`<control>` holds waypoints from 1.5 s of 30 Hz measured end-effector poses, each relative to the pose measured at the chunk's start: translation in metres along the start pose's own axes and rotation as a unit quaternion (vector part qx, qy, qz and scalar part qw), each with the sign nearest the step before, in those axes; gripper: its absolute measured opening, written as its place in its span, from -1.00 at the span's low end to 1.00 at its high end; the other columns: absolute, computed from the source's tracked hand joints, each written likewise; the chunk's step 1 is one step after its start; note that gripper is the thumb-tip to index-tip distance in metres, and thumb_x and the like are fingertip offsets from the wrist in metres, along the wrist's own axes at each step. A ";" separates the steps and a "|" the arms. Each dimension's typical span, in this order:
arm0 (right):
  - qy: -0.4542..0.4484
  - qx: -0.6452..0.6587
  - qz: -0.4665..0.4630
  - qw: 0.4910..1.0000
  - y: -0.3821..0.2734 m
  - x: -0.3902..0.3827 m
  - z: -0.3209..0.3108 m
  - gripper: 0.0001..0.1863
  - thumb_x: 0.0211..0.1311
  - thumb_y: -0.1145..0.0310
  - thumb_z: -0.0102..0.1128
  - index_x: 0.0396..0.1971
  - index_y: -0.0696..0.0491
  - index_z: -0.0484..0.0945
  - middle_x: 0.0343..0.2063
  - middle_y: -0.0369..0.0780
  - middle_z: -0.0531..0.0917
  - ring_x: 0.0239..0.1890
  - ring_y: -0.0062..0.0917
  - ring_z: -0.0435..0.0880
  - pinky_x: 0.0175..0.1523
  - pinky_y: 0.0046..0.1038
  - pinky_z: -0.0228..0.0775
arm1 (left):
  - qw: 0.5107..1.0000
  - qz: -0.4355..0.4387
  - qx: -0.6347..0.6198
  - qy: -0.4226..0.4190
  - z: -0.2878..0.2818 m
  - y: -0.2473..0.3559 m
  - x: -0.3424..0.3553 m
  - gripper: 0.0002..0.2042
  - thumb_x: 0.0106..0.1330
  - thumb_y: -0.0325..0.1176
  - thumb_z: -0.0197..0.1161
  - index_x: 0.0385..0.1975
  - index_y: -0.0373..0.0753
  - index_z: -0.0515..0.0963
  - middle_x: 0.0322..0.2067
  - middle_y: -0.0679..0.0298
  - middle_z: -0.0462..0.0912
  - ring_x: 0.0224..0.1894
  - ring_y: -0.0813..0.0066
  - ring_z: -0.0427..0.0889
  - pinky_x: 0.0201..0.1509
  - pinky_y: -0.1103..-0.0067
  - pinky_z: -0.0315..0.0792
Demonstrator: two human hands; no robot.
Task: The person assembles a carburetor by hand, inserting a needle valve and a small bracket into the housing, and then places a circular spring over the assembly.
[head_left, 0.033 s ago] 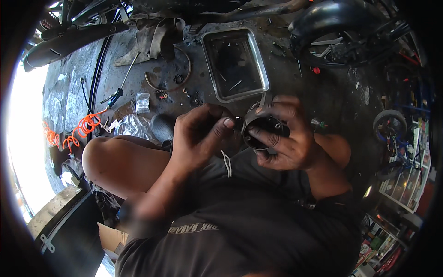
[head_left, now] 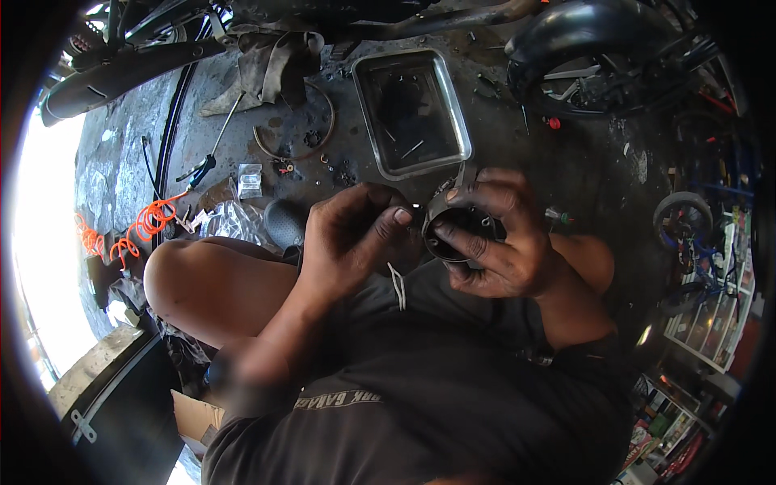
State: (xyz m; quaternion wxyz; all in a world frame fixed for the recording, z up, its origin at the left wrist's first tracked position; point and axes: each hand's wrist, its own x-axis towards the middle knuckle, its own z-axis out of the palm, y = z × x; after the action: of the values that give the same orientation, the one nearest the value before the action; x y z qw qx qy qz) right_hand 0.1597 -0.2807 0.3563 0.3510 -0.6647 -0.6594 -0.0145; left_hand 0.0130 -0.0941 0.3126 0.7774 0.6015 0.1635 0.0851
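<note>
My right hand (head_left: 505,238) is wrapped round a dark, hollow metal housing (head_left: 437,242), round in outline, with small holes at its rim. Two of its fingers reach across the opening and the thumb side lies along the lower edge. Close by on the left, my left hand (head_left: 356,230) is closed in a pinch, thumb against curled fingers, its tip pointing at the housing's left side. Whatever is in that pinch is too small and dark to make out. Both hands are held above my lap, and their fingertips are blackened.
Beyond my hands lies a metal tray (head_left: 465,149) with dark liquid. Left of it are a curved hose (head_left: 333,121), a rag (head_left: 271,73), an air blow gun (head_left: 204,170) with orange coiled hose (head_left: 153,217), and plastic bags (head_left: 234,222). A motorcycle wheel (head_left: 525,61) stands far right.
</note>
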 end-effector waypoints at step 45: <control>-0.004 0.438 0.312 0.843 0.005 -0.012 0.009 -0.58 -0.09 0.39 0.42 -0.15 0.24 0.71 0.12 -0.03 0.49 0.22 -0.28 0.48 0.31 -0.30 0.29 | 0.981 0.122 0.149 0.022 0.009 -0.004 0.000 -0.91 0.27 -0.56 0.31 -0.26 -0.38 0.62 -0.31 0.17 0.71 -0.27 0.37 0.70 -0.13 0.51 0.53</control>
State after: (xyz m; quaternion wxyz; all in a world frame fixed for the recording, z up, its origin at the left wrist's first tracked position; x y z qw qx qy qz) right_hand 0.1584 -0.2858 0.3418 0.5889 -0.6122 -0.3562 0.3893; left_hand 0.0165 -0.1035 0.3110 0.6589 0.7240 0.1168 0.1674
